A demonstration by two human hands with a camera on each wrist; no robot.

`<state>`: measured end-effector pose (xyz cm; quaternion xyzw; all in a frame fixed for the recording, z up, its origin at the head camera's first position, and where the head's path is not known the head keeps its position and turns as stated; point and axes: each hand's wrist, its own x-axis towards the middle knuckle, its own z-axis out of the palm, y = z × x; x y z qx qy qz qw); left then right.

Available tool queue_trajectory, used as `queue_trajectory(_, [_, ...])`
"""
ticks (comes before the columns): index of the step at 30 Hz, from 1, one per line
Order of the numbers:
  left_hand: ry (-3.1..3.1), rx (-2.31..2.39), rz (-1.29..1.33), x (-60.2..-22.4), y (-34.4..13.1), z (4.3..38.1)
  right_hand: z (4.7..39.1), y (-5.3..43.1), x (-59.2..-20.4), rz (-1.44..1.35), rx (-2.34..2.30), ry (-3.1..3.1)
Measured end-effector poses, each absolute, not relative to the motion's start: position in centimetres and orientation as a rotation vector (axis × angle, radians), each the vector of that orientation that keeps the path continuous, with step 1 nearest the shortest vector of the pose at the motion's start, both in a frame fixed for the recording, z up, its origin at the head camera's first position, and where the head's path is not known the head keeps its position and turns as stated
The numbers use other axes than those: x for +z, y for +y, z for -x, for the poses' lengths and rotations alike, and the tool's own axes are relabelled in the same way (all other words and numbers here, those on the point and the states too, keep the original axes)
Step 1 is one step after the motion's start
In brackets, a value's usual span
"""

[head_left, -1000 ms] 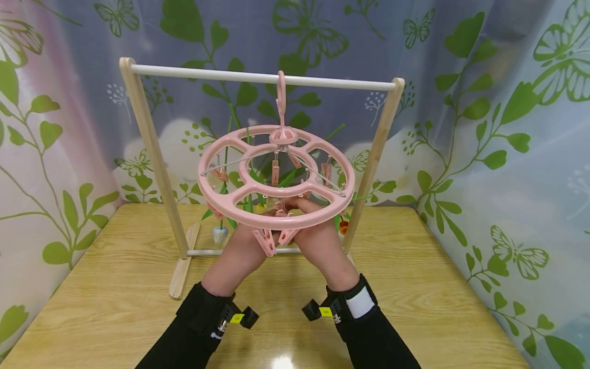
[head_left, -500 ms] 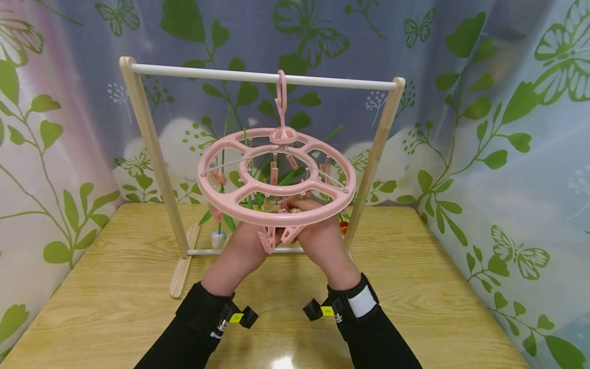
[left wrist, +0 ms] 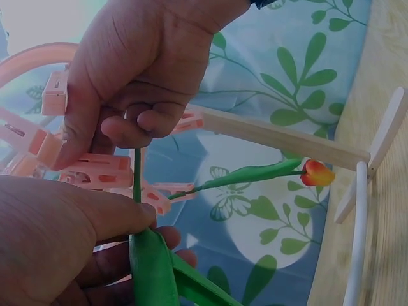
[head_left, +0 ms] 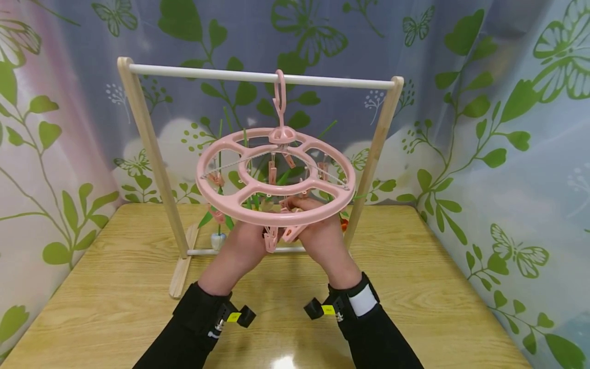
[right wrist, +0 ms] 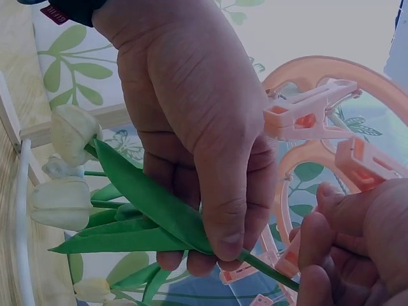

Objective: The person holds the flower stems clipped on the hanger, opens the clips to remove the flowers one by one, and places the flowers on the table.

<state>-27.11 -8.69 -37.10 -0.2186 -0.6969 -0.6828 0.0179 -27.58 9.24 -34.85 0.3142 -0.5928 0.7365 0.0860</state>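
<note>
A round pink clip hanger (head_left: pixel 230 207) hangs by its hook from a white rail, with clothes pegs dangling below. Under its near rim, my left hand (head_left: pixel 249 243) pinches a tulip by its stem and green leaves (right wrist: pixel 153 197). A white bloom (right wrist: pixel 75 134) shows at the leaf's far end in the right wrist view. My right hand (head_left: pixel 322 238) is at the upper end of the stem (left wrist: pixel 137 175), fingers curled, pinching a pink clothes peg (left wrist: pixel 105 167) right beside it. The head view hides most fingers behind the ring.
The wooden stand (head_left: pixel 152 148) frames the hanger, its lower rod (left wrist: pixel 358 236) near the tabletop (head_left: pixel 115 277). An orange-red tulip (left wrist: pixel 317 173) hangs upside down from another peg. More pale tulips (right wrist: pixel 60 204) hang at the left. A patterned curtain (head_left: pixel 498 169) surrounds the table.
The near pegs have swung slightly to the right and turned. The ring tilts a little differently, and a peg by my right fingers shows more. Both hands stay almost in place.
</note>
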Motion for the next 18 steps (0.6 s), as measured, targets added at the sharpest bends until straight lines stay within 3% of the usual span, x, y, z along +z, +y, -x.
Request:
queue_trajectory(10, [-2.444, -1.335, 0.673, -37.4, -9.1, 26.9, 27.6, 9.0, -34.5, -0.789, 2.818, -1.302])
queue_trajectory(18, [-2.544, -1.264, 0.573, -37.2, -9.5, 26.5, 27.6, 8.7, -34.0, -0.695, 2.86, -1.288])
